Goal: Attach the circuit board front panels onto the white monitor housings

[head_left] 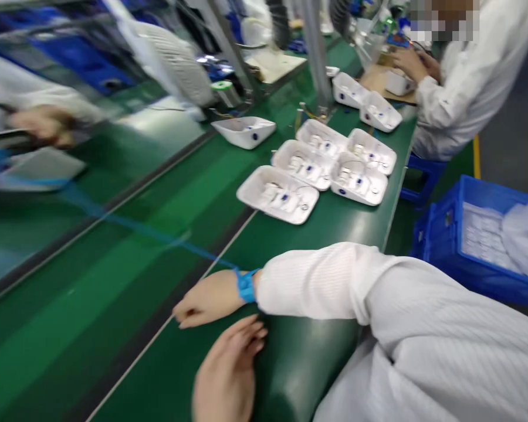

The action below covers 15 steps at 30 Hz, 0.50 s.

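My right hand (211, 300) reaches across the green bench from the right, wearing a blue wrist strap (246, 286) with a cord running left. Its fingers are curled inward, and their tips are hidden, so anything in them cannot be made out. Below it, my left hand (229, 372) comes up from the bottom edge. That hand's fingers are loosely bent and a little apart, with nothing visible in them. The nearest white housing (277, 196) lies beyond my right forearm, open side up, with small parts inside. Neither hand touches it.
Several more white housings (310, 164) stand farther along the bench; one (244, 132) sits on the belt (176, 211). A co-worker (462, 88) works at the upper right, another person's hand (44, 124) is across the belt. A blue crate (440, 228) stands right of the bench.
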Each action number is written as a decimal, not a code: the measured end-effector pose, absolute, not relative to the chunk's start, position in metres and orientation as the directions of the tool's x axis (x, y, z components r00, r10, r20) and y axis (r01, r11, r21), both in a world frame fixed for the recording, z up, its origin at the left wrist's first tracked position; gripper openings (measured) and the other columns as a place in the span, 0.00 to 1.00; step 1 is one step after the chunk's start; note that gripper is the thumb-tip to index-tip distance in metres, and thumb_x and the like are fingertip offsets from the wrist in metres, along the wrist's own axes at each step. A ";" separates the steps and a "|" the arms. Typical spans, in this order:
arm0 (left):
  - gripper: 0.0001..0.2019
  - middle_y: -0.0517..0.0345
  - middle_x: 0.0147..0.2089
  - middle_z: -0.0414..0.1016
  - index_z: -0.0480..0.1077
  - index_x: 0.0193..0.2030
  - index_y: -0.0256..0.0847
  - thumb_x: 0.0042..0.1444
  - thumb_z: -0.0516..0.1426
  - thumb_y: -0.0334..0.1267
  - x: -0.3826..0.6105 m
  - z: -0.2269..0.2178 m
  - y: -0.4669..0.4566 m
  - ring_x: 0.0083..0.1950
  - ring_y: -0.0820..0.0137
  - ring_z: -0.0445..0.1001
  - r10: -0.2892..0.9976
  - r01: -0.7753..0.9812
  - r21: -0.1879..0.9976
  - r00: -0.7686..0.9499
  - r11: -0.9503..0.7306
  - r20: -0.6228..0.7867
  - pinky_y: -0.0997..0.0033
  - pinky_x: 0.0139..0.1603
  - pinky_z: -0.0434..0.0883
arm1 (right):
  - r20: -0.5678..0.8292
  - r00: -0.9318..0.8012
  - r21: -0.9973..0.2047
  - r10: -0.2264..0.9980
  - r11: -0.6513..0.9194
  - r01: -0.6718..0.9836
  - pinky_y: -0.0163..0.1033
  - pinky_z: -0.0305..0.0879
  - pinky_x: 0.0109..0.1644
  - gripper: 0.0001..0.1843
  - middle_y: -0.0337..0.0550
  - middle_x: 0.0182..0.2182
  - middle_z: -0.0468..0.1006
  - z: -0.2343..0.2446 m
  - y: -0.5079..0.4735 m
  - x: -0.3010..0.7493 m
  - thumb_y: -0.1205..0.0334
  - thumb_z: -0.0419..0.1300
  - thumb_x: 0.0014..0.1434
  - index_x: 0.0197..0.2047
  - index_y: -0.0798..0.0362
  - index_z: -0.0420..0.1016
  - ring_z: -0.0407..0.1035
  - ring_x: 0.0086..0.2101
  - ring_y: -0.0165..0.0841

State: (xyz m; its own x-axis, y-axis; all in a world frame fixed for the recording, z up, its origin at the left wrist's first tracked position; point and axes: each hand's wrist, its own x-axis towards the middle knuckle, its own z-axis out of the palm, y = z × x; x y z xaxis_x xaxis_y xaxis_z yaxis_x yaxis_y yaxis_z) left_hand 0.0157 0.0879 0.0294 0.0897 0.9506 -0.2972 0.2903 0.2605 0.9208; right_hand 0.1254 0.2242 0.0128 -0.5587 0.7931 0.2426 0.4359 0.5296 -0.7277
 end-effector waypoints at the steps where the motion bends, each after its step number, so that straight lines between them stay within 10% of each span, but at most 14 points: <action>1: 0.19 0.52 0.39 0.81 0.76 0.41 0.39 0.51 0.60 0.52 0.023 0.030 0.082 0.37 0.63 0.78 0.954 0.369 0.911 0.154 0.184 -0.255 0.68 0.35 0.73 | 0.181 -0.591 -0.713 0.786 0.518 0.472 0.30 0.52 0.28 0.12 0.30 0.22 0.74 0.016 0.221 0.128 0.61 0.63 0.64 0.28 0.53 0.76 0.66 0.25 0.26; 6: 0.08 0.53 0.40 0.82 0.77 0.40 0.43 0.58 0.56 0.38 0.048 0.032 0.058 0.41 0.61 0.78 0.818 0.478 0.766 0.565 -0.429 0.105 0.61 0.42 0.74 | 0.125 -0.538 -0.614 0.833 0.491 0.617 0.33 0.51 0.31 0.12 0.37 0.28 0.78 0.026 0.207 0.139 0.57 0.60 0.66 0.33 0.54 0.78 0.67 0.30 0.29; 15: 0.06 0.53 0.41 0.81 0.75 0.41 0.42 0.58 0.57 0.33 0.050 0.036 0.050 0.42 0.61 0.77 0.804 0.471 0.757 0.582 -0.454 0.120 0.60 0.45 0.72 | 0.187 -0.524 -0.586 0.831 0.523 0.619 0.33 0.56 0.35 0.07 0.39 0.29 0.79 0.024 0.199 0.141 0.63 0.63 0.63 0.34 0.55 0.80 0.69 0.30 0.28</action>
State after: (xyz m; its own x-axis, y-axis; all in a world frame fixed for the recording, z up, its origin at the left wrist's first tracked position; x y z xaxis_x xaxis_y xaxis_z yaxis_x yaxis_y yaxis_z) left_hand 0.0500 0.0502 0.0360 0.5823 0.8042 0.1197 0.4708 -0.4535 0.7567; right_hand 0.1409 0.1989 0.0238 -0.5241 0.8308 0.1874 0.6193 0.5228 -0.5858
